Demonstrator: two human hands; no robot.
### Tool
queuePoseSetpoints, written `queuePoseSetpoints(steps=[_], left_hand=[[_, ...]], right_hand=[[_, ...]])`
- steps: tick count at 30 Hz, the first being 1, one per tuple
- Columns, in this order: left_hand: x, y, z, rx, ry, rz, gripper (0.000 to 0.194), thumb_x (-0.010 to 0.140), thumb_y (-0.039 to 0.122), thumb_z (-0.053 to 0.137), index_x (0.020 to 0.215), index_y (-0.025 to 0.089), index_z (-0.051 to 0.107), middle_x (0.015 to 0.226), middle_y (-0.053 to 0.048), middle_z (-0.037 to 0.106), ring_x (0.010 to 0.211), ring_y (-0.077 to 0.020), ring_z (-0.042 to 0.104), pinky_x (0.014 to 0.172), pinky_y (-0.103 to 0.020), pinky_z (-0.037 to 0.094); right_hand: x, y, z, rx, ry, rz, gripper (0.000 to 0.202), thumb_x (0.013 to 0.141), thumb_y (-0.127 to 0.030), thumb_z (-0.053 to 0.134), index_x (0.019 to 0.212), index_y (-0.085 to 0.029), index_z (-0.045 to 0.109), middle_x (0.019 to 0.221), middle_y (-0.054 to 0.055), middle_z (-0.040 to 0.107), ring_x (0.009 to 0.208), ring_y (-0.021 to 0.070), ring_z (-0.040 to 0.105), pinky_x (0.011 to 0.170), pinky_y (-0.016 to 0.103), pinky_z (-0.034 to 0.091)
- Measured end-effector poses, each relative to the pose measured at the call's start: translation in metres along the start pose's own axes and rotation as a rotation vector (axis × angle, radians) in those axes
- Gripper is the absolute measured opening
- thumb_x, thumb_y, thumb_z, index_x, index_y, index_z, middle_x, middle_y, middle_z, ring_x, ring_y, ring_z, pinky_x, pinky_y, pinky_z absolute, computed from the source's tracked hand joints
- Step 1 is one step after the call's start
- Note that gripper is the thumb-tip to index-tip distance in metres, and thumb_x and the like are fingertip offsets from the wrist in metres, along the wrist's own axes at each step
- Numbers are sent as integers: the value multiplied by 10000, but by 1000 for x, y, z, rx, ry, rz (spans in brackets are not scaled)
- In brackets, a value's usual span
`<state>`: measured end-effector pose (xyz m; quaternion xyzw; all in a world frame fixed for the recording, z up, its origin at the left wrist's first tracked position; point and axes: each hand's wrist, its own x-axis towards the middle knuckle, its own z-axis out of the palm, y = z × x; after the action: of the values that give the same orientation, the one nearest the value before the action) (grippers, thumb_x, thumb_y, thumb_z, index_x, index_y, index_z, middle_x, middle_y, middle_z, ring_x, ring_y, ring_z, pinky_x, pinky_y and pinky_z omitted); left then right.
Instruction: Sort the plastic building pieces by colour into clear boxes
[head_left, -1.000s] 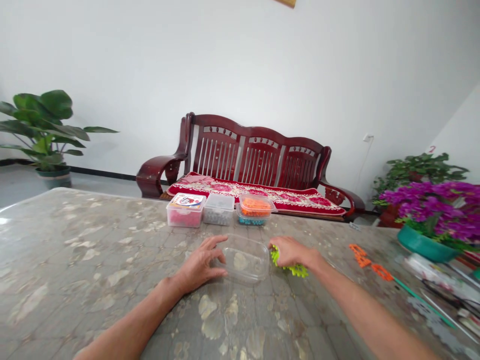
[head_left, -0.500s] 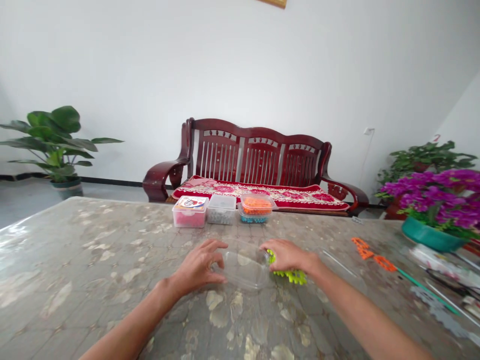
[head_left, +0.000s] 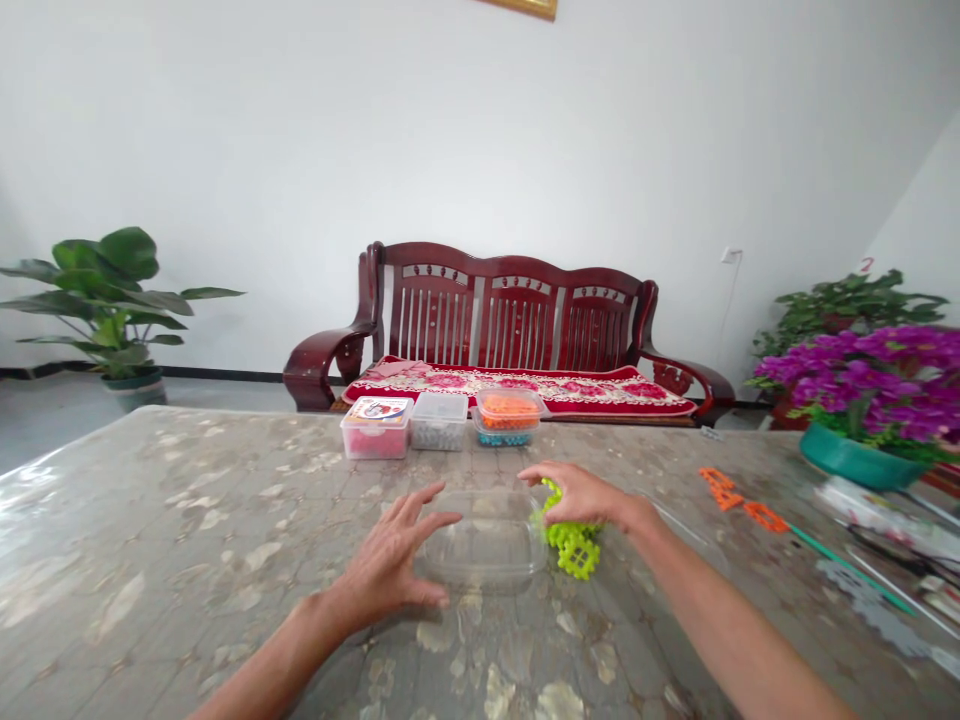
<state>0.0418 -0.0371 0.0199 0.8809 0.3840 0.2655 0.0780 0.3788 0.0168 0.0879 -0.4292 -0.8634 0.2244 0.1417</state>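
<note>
A clear plastic container (head_left: 484, 550) sits on the table in front of me, between my two hands. Beside its left side, my left hand (head_left: 394, 550) is open, thumb and fingers spread apart, with nothing in it. At the right side of the container, my right hand (head_left: 577, 495) has its thumb and fingers around some lime-green lattice-shaped plastic pieces (head_left: 576, 553). These pieces hang or rest just right of the container's rim; part of them is hidden behind the hand.
Along the table's far side stand a pink-filled box (head_left: 375, 440), a grey-filled box (head_left: 439, 430) and stacked tubs (head_left: 508, 418) of orange and blue pieces. To the right lie orange pieces (head_left: 765, 516), a green stick (head_left: 847, 565), grey pieces (head_left: 870, 605) and a flower pot (head_left: 859, 458).
My left hand has spread wider and shifted slightly down the view. The lime-green pieces have turned and more of them shows under my right hand. The camera view has tilted a little.
</note>
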Motion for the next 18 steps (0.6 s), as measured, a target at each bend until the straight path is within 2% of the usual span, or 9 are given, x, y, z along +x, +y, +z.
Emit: queuePoseSetpoints(steps=[4, 6, 8, 10, 13, 15, 18], left_hand=[[0, -10, 8, -143, -21, -44, 1098, 528, 748, 783, 1465, 305, 418, 1602, -186, 191, 1418, -459, 291, 1102, -606, 336], [2, -12, 8, -201, -59, -67, 1150, 524, 714, 815, 1498, 309, 356, 1608, -185, 172, 1432, -459, 269, 1112, -607, 324], [6, -12, 7, -240, -109, -78, 1169, 525, 685, 837, 1510, 313, 331, 1599, -174, 209, 1434, -444, 278, 1123, -595, 319], [10, -10, 6, -269, -160, -77, 1176, 520, 666, 851, 1510, 302, 331, 1572, -165, 277, 1425, -421, 305, 1140, -575, 311], [14, -5, 9, -310, -182, -81, 1192, 512, 655, 861, 1508, 264, 336, 1524, -164, 353, 1401, -396, 350, 1156, -552, 304], [13, -2, 15, -341, -134, -90, 1181, 531, 653, 853, 1509, 246, 331, 1513, -159, 365, 1399, -382, 354, 1167, -537, 298], [10, -2, 23, -382, -48, -88, 1199, 549, 664, 840, 1522, 222, 297, 1539, -178, 310, 1430, -383, 301, 1181, -537, 272]], right_hand=[[-12, 7, -5, 178, 236, 76, 546, 667, -159, 676, 1211, -194, 635, 1124, 64, 701, 1003, 203, 643, 939, 349, 487], [-19, 5, -5, 208, 348, 145, 478, 707, -180, 641, 1184, -196, 643, 1062, 57, 707, 897, 182, 646, 856, 328, 516], [-26, -3, -3, 181, 382, 170, 449, 725, -185, 628, 1173, -206, 649, 1023, 46, 702, 809, 165, 632, 789, 309, 524], [-30, -17, 3, 116, 359, 129, 442, 727, -172, 635, 1165, -225, 657, 1036, 42, 690, 822, 166, 629, 807, 310, 516], [-27, -46, 15, 13, 293, 2, 468, 732, -168, 674, 1190, -265, 652, 1130, 46, 661, 998, 203, 623, 929, 341, 478], [-19, -65, 23, -31, 224, -76, 512, 743, -199, 707, 1241, -290, 630, 1174, 48, 645, 1085, 222, 601, 974, 354, 456], [-2, -87, 34, -75, 104, -199, 602, 730, -257, 759, 1306, -309, 591, 1220, 51, 633, 1144, 237, 578, 1008, 370, 438]])
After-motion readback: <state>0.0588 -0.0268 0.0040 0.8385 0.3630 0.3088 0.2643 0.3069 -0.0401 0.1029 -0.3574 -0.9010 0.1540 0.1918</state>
